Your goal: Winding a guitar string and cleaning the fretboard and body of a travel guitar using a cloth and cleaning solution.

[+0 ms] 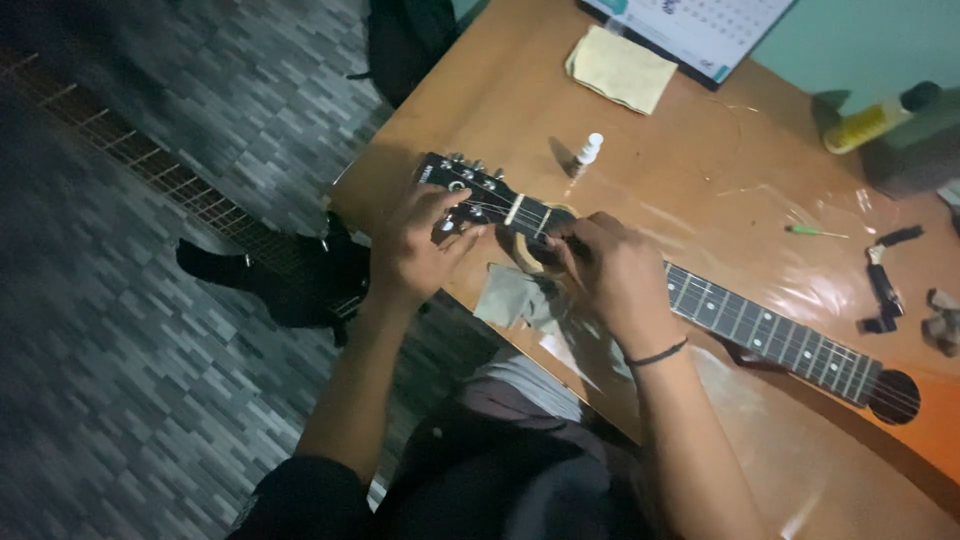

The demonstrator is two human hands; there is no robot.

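An acoustic guitar lies across the wooden table, its black headstock [462, 180] pointing left and its dark fretted neck [770, 337] running right toward the sound hole [893, 396]. My left hand [418, 250] grips the headstock's near edge, fingers at the tuning pegs. My right hand [612, 270] rests on the neck just past the nut, fingertips pinching at the strings. A roll of tape [530, 250] sits under the neck between my hands. A grey cloth [515, 297] lies under my right hand at the table edge.
A small white bottle [588, 151] stands behind the headstock. A folded yellowish cloth [620, 68] and a calendar [700, 25] lie at the back. A yellow bottle [872, 122], a green-handled tool [815, 231] and black parts [885, 282] sit right. Another guitar [250, 245] lies on the tiled floor.
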